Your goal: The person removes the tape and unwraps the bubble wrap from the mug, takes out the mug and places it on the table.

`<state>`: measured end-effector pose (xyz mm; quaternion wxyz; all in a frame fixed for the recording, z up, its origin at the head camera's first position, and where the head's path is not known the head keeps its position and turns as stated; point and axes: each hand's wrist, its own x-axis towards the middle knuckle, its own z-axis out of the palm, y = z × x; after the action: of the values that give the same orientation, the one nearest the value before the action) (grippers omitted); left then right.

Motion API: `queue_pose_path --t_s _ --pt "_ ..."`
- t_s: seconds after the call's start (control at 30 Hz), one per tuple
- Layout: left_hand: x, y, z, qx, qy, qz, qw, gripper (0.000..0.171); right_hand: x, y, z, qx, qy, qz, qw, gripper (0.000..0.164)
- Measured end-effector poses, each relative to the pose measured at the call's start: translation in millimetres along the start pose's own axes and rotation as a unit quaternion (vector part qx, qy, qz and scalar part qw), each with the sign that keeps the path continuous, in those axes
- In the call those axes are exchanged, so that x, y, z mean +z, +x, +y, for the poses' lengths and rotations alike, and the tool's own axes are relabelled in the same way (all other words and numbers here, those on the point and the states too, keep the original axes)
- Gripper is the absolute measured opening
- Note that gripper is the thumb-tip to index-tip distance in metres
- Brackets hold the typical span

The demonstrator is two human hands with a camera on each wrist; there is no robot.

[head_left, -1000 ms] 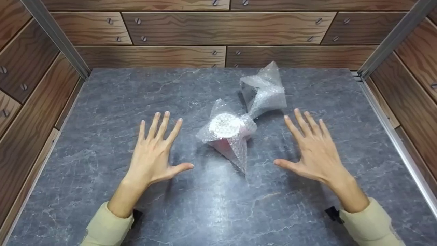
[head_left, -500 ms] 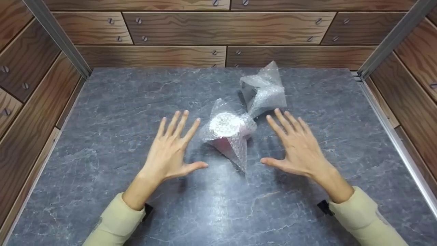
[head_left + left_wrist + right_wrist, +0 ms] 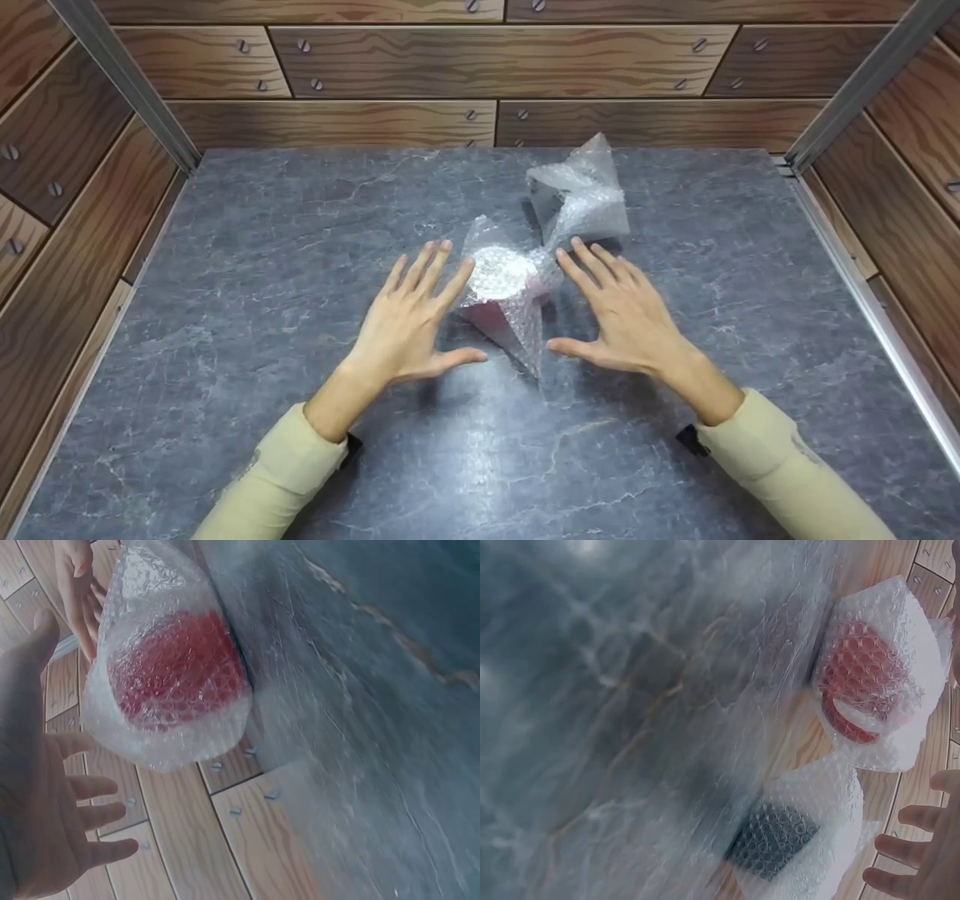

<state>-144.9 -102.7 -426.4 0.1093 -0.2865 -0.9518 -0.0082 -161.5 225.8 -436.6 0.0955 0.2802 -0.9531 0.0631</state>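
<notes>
1. We judge the wrapping to be in place: bubble wrap covers both the near bundle (image 3: pixel 501 274) and the far bundle (image 3: pixel 589 206) on the tabletop (image 3: pixel 300 202). Whether any tape or seal holds it, we cannot tell.
2. The near bundle sits around the middle of the tabletop, between our hands. Through its wrap we make out a red item (image 3: pixel 862 667) with a curved, handle-like part, perhaps a mug.
3. The far bundle lies behind it and to the right, with a dark item (image 3: pixel 776 840) inside that we cannot identify. The bundles' wrappings meet or overlap in the head view; we cannot tell if they touch.
4. Our left hand (image 3: pixel 401 326) and right hand (image 3: pixel 630 315) flank the near bundle, fingers straight and spread wide, thumbs held out. Neither holds anything; whether a fingertip brushes the wrap, we cannot tell.
5. So we would call this an early stage: both hands are placed, but a grip on the near bundle is not yet made, and the far bundle is unheld.
</notes>
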Motion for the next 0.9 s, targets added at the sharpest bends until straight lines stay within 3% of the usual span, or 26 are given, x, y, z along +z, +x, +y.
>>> queue_pose_path --t_s 0.4,0.63,0.9 --pt "8.6 16.6 9.8 0.014 -0.001 0.009 0.9999 0.103 7 18 -4 -0.008 0.019 -0.006 1.0 0.118" --pt "14.0 21.6 12.5 0.017 0.024 0.04 0.9988 0.097 11 24 -5 -0.014 0.026 0.004 1.0 0.118" --pt "18.2 25.7 12.8 0.013 0.048 0.05 0.9975 0.088 17 30 -8 -0.023 0.018 0.02 0.999 0.119"
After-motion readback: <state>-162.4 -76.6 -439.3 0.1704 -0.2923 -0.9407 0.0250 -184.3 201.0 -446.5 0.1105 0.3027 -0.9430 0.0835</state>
